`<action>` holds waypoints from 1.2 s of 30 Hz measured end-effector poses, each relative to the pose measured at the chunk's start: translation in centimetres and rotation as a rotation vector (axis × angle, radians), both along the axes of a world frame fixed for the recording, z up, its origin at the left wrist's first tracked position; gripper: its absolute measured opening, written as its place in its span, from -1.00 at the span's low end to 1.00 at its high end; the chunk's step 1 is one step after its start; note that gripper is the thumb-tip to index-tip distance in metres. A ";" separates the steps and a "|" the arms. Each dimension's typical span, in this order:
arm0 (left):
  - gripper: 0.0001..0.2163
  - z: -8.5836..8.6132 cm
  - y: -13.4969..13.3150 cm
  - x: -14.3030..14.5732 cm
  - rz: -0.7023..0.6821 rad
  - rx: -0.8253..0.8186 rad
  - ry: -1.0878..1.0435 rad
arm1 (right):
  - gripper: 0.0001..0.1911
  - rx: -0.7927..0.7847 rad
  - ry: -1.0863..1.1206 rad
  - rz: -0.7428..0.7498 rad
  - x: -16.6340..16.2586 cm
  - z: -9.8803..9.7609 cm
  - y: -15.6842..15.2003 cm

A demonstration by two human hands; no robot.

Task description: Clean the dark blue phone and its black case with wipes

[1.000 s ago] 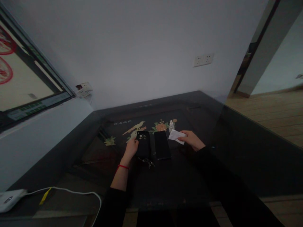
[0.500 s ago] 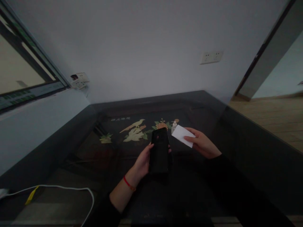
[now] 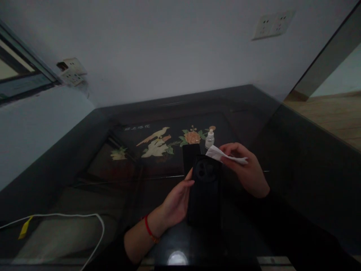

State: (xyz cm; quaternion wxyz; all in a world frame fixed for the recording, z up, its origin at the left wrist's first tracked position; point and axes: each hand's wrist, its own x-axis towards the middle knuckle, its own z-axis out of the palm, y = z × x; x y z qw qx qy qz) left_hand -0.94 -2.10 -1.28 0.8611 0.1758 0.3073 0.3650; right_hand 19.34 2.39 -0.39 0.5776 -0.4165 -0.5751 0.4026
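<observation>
My left hand grips a black phone case by its left edge and holds it above the dark table, its round camera cut-out facing me. My right hand pinches a white wipe just above the case's top right corner. A black phone lies flat on the table behind the case, partly hidden by it. A small clear bottle stands behind the wipe. A red string circles my left wrist.
The table top bears a painted bird and flowers. A white cable with a yellow tag curls at the near left. Wall sockets sit on the white wall behind. Wooden floor shows at the right.
My left hand has lifted the black case off the table and brought it toward me. My right hand with the wipe has come in over its top. The view has tilted down.
</observation>
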 end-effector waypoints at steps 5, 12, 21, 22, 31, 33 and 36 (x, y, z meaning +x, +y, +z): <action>-0.30 0.3 -0.6 0.1 -0.141 0.017 -0.072 | -0.80 0.269 -0.389 -0.145 0.0 -0.3 -0.7; -0.31 0.8 -0.8 0.4 -0.215 0.061 -0.028 | -0.62 0.508 -0.701 -0.047 -0.2 -0.7 -1.1; -0.27 0.9 -0.7 0.2 -0.178 0.042 0.029 | -0.55 0.458 -0.646 0.096 -0.2 -0.8 -0.8; -0.28 0.9 -0.8 0.2 -0.185 0.034 0.033 | -0.54 0.443 -0.640 0.079 -0.2 -0.7 -0.8; -0.27 0.6 -0.6 0.2 -0.145 0.039 0.038 | -0.52 0.571 -0.772 0.180 -0.1 -0.7 -0.8; -0.27 0.5 -0.6 0.2 -0.132 0.008 0.035 | -0.52 0.645 -0.824 0.205 -0.1 -0.8 -0.6; -0.27 0.4 -0.5 0.3 -0.089 -0.013 0.016 | -0.52 0.706 -0.885 0.238 -0.2 -0.8 -0.5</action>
